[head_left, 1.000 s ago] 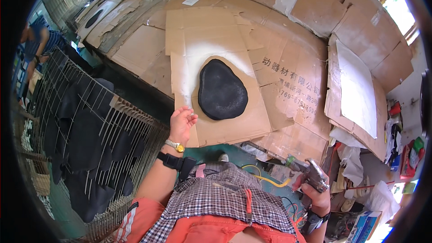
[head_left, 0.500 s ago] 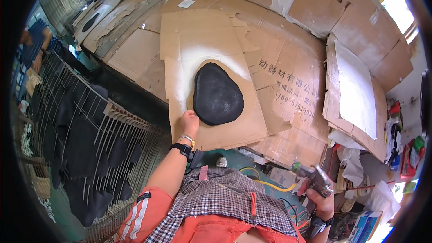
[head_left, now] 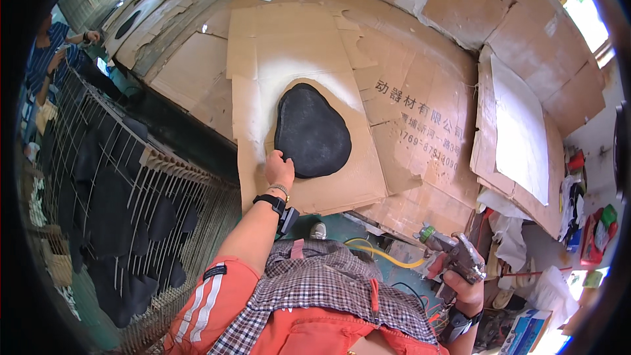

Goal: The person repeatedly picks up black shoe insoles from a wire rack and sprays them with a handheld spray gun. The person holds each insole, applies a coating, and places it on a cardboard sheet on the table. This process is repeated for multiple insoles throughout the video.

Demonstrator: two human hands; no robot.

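A black, rounded, roughly pear-shaped pad (head_left: 312, 131) lies flat on a brown cardboard sheet (head_left: 263, 46) that carries whitish spray marks around it. My left hand (head_left: 280, 171) is at the pad's lower left rim, its fingers closed on the edge. Its fingertips are partly hidden against the dark surface. Off to the right and nearer my body, my right hand (head_left: 465, 287) grips a metal spray gun (head_left: 460, 256) with a green part at its front. The gun points left, away from the pad.
A yellow hose (head_left: 388, 258) hangs below the table edge. To the left stands a wire rack (head_left: 141, 204) hung with several black pads. A cardboard board with a white sheet (head_left: 519, 131) leans at the right. Another person (head_left: 49, 59) stands at the far left.
My left hand has moved slightly up onto the pad's edge and closed there. The spray gun has shifted a little up and left. The person at the far left has moved their arms.
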